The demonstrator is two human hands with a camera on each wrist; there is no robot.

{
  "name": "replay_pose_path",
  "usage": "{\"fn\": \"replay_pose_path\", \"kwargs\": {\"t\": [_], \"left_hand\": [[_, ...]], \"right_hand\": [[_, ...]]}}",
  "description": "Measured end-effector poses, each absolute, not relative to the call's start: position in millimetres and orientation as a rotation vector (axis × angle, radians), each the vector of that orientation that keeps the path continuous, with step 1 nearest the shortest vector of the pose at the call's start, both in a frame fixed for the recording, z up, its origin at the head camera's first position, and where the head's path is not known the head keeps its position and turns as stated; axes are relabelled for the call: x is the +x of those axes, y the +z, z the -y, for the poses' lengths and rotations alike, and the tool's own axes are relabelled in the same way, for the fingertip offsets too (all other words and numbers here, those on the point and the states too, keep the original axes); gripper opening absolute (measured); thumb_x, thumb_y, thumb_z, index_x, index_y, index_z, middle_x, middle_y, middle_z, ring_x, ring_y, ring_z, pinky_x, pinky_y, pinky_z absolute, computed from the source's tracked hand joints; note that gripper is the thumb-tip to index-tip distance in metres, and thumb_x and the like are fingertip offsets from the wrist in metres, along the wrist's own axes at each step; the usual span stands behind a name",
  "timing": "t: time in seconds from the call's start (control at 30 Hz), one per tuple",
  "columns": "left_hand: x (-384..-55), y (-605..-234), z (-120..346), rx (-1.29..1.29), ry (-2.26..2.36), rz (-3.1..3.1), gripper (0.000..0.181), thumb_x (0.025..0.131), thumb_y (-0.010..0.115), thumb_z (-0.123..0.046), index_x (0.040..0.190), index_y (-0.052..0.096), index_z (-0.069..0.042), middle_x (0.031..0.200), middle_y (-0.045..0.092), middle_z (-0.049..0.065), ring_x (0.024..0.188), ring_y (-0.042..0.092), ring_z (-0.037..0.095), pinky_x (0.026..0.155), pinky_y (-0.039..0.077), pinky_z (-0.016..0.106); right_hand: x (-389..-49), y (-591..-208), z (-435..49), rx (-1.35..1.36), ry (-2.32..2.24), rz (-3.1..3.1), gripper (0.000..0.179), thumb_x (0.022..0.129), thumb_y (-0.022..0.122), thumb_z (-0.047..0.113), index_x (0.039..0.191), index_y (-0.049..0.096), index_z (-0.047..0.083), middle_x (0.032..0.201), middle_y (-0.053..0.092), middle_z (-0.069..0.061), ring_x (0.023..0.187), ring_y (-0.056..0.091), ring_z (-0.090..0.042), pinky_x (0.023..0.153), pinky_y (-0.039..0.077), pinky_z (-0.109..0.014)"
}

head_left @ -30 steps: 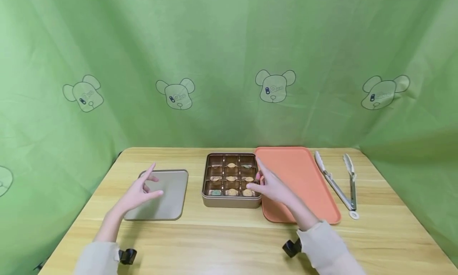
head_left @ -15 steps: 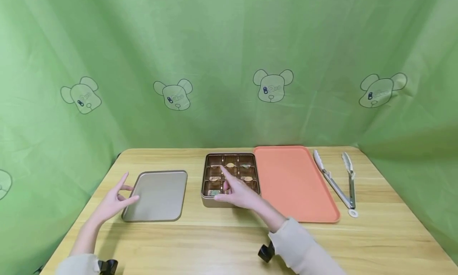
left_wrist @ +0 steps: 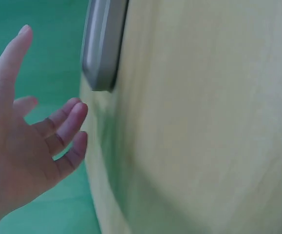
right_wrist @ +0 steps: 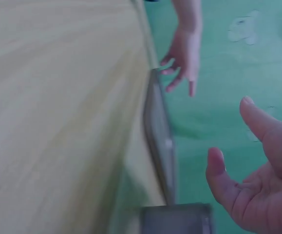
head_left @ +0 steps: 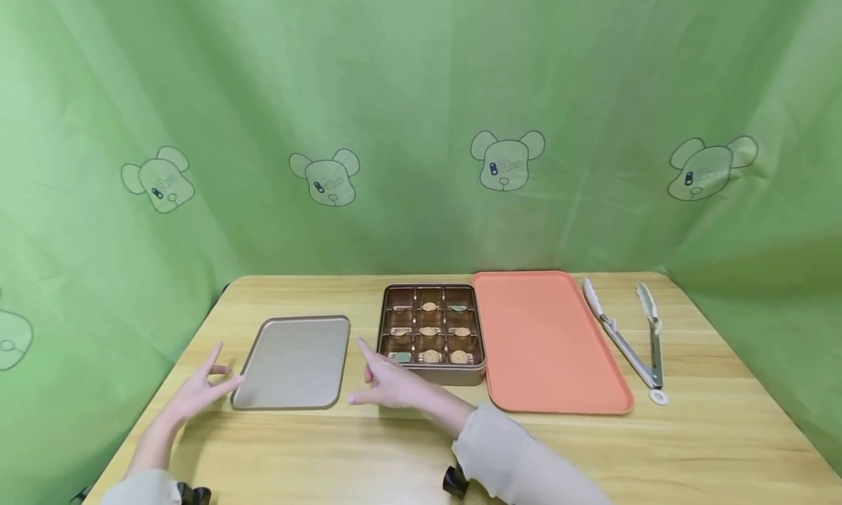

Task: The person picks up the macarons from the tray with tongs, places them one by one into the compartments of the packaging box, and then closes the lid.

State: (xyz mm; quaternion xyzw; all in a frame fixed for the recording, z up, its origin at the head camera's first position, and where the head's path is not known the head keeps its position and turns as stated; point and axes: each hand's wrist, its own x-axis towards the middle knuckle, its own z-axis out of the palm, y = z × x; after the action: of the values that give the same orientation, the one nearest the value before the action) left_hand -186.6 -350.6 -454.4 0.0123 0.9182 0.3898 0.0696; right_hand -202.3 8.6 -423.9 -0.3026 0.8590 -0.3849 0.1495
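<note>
A flat grey-brown metal lid (head_left: 296, 362) lies on the table at left. My left hand (head_left: 197, 395), fingers loosely spread, is beside the lid's left edge; in the left wrist view a gap shows between that hand (left_wrist: 38, 126) and the lid (left_wrist: 102, 48). My right hand (head_left: 391, 384) hovers between the lid and a square tin (head_left: 430, 373), thumb and index finger apart, holding nothing. The tin has a brown divided insert with cookies (head_left: 430, 356) in its compartments, some pale, some green. In the right wrist view my right hand (right_wrist: 257, 190) is apart from the lid (right_wrist: 158, 126).
A coral tray (head_left: 552, 344) lies right of the tin, close against it. Farther right, metal tongs (head_left: 631, 351) with pale tips lie spread. A green curtain (head_left: 421, 125) hangs behind and beside the wooden table (head_left: 329, 454).
My right hand has moved left from the tin's right side, across its front, toward the lid. My left hand has shifted left and down, from above the lid to its left edge.
</note>
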Motion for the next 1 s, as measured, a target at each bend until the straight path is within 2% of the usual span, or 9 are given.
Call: {"fn": "replay_pose_path", "kwargs": {"t": [0.07,0.17,0.27,0.3,0.4,0.5,0.53,0.7,1.0], "left_hand": [[-189,-458,351,0.024,1.165,-2.708,0.097,0.088,0.058,-0.033,0.141,-0.015,0.003,0.131,0.033,0.037,0.113,0.044,0.051,0.094,0.039,0.057],[-193,-461,350,0.027,1.172,-2.641,0.103,0.086,0.060,-0.034,0.138,-0.019,0.008,0.135,0.025,0.037,0.116,0.039,0.052,0.096,0.037,0.057],[-196,-463,348,0.062,1.164,-2.618,0.106,0.084,0.063,-0.034,0.136,-0.018,0.013,0.137,0.017,0.039,0.116,0.037,0.053,0.096,0.037,0.056],[-196,-462,347,0.076,1.151,-2.615,0.107,0.084,0.063,-0.034,0.136,-0.017,0.014,0.138,0.015,0.040,0.118,0.033,0.054,0.097,0.034,0.058],[-197,-463,341,0.099,1.081,-2.616,0.108,0.081,0.065,-0.036,0.135,-0.011,0.018,0.139,0.005,0.041,0.124,0.016,0.057,0.102,0.020,0.064],[-199,-464,333,0.084,1.053,-2.596,0.108,0.079,0.067,-0.038,0.136,-0.006,0.019,0.140,-0.004,0.041,0.127,-0.001,0.056,0.102,0.006,0.066],[-199,-464,331,0.070,1.062,-2.583,0.108,0.079,0.067,-0.038,0.136,-0.005,0.018,0.140,-0.006,0.041,0.128,-0.005,0.055,0.102,0.003,0.066],[-202,-466,324,0.014,1.170,-2.512,0.106,0.081,0.065,-0.036,0.136,-0.007,0.017,0.140,-0.010,0.041,0.129,-0.008,0.053,0.103,0.000,0.065],[-203,-468,323,-0.080,1.288,-2.522,0.097,0.084,0.063,-0.033,0.138,0.001,0.017,0.138,0.015,0.041,0.127,0.017,0.052,0.105,0.016,0.061]], "right_hand": [[-205,-429,1,-0.827,-1.088,-2.472,0.101,0.077,0.071,0.033,0.145,0.005,0.000,0.091,0.056,-0.010,0.069,0.048,-0.011,0.063,0.047,-0.022],[-208,-438,16,-0.746,-1.062,-2.470,0.104,0.076,0.072,0.035,0.145,0.003,0.000,0.106,0.057,-0.018,0.087,0.056,-0.020,0.083,0.050,-0.032],[-207,-446,29,-0.653,-1.052,-2.439,0.107,0.074,0.073,0.037,0.144,0.002,-0.002,0.124,0.049,-0.027,0.114,0.050,-0.031,0.104,0.036,-0.041],[-207,-448,33,-0.619,-1.056,-2.420,0.108,0.074,0.074,0.036,0.144,0.002,-0.004,0.126,0.048,-0.028,0.107,0.053,-0.031,0.100,0.039,-0.040],[-208,-453,42,-0.491,-1.114,-2.329,0.107,0.074,0.075,0.030,0.143,0.001,-0.007,0.095,0.063,-0.020,0.074,0.060,-0.022,0.074,0.052,-0.031],[-213,-456,46,-0.357,-1.247,-2.178,0.104,0.075,0.075,0.019,0.142,0.000,-0.008,0.061,0.055,-0.008,0.043,0.043,-0.012,0.046,0.047,-0.023],[-215,-457,47,-0.323,-1.293,-2.128,0.102,0.076,0.074,0.016,0.142,0.000,-0.009,0.054,0.048,-0.004,0.042,0.044,-0.011,0.045,0.049,-0.023],[-218,-463,48,-0.261,-1.418,-2.004,0.098,0.076,0.072,0.007,0.143,0.002,-0.007,0.056,0.052,-0.006,0.042,0.049,-0.012,0.046,0.053,-0.023],[-213,-465,54,-0.328,-1.393,-2.037,0.107,0.073,0.075,0.006,0.144,-0.004,-0.001,0.056,0.052,-0.005,0.041,0.047,-0.012,0.042,0.048,-0.020]]}}
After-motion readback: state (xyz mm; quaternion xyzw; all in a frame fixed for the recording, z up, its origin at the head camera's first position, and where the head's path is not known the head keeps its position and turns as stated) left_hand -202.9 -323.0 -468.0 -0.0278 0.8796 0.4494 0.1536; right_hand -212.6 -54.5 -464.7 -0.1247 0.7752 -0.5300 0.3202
